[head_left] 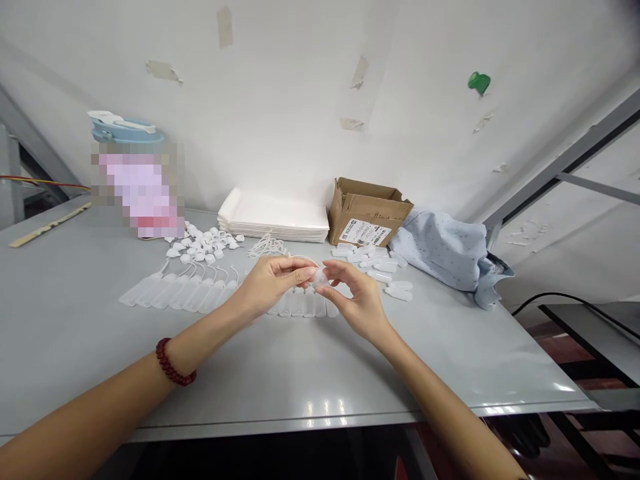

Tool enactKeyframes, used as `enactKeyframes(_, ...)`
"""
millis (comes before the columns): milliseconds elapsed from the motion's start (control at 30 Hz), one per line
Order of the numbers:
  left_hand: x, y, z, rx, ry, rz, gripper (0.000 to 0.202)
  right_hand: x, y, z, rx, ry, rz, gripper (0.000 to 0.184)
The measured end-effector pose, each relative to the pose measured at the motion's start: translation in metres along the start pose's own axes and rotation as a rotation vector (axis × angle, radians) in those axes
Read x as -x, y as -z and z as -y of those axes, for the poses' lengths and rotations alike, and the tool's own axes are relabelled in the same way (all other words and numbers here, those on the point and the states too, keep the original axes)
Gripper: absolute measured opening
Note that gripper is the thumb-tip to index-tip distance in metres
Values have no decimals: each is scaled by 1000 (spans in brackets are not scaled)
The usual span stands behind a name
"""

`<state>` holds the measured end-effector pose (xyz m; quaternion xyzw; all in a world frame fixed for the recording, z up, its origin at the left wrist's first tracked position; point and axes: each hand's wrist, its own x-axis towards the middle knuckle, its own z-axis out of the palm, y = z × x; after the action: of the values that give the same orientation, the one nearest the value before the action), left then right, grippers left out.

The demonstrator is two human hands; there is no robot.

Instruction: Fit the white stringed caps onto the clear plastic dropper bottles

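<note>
My left hand (275, 283) and my right hand (357, 300) meet above the middle of the table, fingertips almost touching. Both pinch a small translucent plastic tube (321, 279), seen nearly end-on; its exact shape is partly covered by fingers. A thin white cord arcs just behind my left fingers. Beneath the hands lies a row of flat translucent tubes (297, 305), partly hidden by them. More such tubes with white cords (173, 293) lie side by side at the left. Loose tubes without cords (383, 275) are scattered behind my right hand.
Small white caps (203, 247) are heaped at the left, beside bundled white cords (267, 245). Along the wall stand a stack of white sheets (275, 217), an open cardboard box (367, 213) and a crumpled blue cloth (440, 247). A blue container (127, 130) is back left.
</note>
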<state>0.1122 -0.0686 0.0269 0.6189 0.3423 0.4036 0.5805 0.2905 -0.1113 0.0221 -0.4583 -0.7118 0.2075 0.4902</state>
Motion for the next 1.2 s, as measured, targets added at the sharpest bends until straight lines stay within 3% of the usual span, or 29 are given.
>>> enactKeyframes(300, 0, -3, -6, -119, -17, 10, 26, 1, -3, 0, -90, -89, 39, 32)
enactKeyframes(467, 1, -6, -4, -431, -144, -40, 25, -7, 4, -5, -172, -175, 1, 31)
enactKeyframes(633, 5, -8, -1, -641, -195, -64, 22, -21, 42, -27, -162, -243, -287, 35)
enactKeyframes(800, 2, -14, 5, -745, -355, 20, 21, -18, 95, -67, 131, -242, -584, 41)
enactKeyframes(900, -6, -38, 5, -922, -547, 200, 22, -13, 115, -83, 169, -245, -692, 43)
enactKeyframes(1033, -20, -97, 5, -1126, -728, 463, 19, -13, 119, -88, 170, -254, -697, 44)
enactKeyframes(1100, -29, -127, 9, -1184, -747, 555, 19, -14, 118, -88, 168, -263, -686, 44)
enactKeyframes(1200, -45, -161, 19, -1241, -700, 562, 20, -13, 119, -86, 153, -252, -704, 44)
